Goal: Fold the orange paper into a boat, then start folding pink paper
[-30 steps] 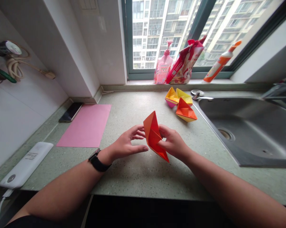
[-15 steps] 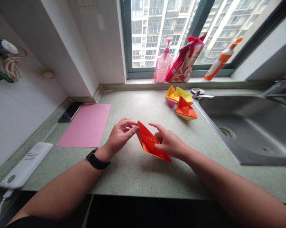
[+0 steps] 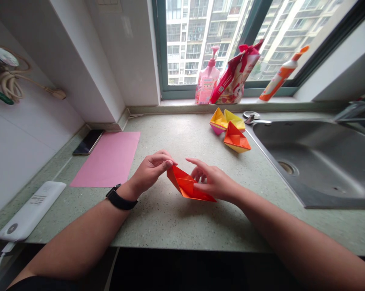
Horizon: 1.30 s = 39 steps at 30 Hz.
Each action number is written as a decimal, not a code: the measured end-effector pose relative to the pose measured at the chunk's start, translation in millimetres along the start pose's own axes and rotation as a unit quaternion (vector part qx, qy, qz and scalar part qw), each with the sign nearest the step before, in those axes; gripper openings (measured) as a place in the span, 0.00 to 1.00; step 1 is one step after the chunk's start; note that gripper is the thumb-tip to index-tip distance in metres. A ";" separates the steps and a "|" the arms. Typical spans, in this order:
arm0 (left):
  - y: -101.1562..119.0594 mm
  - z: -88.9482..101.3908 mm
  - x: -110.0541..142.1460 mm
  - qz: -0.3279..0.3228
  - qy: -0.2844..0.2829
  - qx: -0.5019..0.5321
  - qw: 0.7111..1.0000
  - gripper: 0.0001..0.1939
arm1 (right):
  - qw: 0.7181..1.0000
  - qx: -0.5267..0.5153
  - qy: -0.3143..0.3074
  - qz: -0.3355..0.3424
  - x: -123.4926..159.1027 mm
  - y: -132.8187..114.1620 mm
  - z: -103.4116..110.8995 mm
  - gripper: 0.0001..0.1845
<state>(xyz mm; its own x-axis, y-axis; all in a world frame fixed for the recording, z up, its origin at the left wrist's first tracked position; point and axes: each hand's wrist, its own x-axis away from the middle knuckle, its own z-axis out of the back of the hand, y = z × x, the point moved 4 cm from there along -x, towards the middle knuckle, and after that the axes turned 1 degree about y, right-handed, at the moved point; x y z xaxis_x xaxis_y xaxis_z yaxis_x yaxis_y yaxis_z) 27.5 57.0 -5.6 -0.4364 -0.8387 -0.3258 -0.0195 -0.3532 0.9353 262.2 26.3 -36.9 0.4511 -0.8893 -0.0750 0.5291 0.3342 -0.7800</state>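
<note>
Orange paper boat [image 3: 184, 186] at the bench [image 3: 164, 226], 6 o'clock from view centre.
Left hand [image 3: 150, 169]: grip pinches the boat's 10 o'clock tip. Right hand [image 3: 215, 182]: thumb contacts the inside; grip closure cannot be determined. Three folded boats [image 3: 237, 140] stand at 1 o'clock.

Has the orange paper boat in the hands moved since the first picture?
Yes. Judged against the pink sheet, the orange paper boat has shifted left, closer to the sheet, and tipped from steep to flatter.

Left hand [image 3: 152, 171] pinching, right hand [image 3: 215, 181] part-curled, index finger outstretched
</note>
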 end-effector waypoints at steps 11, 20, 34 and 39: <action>-10.8 3.1 -0.3 0.014 0.070 0.020 0.997 0.20 | 0.974 0.120 0.094 0.170 2.5 -19.7 4.0 0.11; -27.9 8.7 -2.5 0.072 0.136 0.070 0.986 0.33 | 0.989 0.022 0.101 0.106 -4.2 -18.2 6.3 0.10; -53.2 15.6 -20.6 0.119 0.078 -0.272 0.952 0.27 | 0.833 -0.369 0.410 0.047 -18.4 65.1 118.6 0.20; -56.6 -5.7 -40.6 0.067 0.017 -0.369 0.927 0.18 | 0.755 -0.417 0.504 0.051 -2.7 107.1 173.2 0.22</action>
<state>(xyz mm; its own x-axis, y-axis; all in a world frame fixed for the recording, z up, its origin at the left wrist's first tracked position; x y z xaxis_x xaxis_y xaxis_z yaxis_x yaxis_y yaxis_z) 51.5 108.6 -46.1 -0.3625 -0.9032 -0.2297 0.6588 -0.4227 0.6224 442.1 118.5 -12.7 -0.5390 -0.7984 -0.2684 -0.2976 0.4786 -0.8260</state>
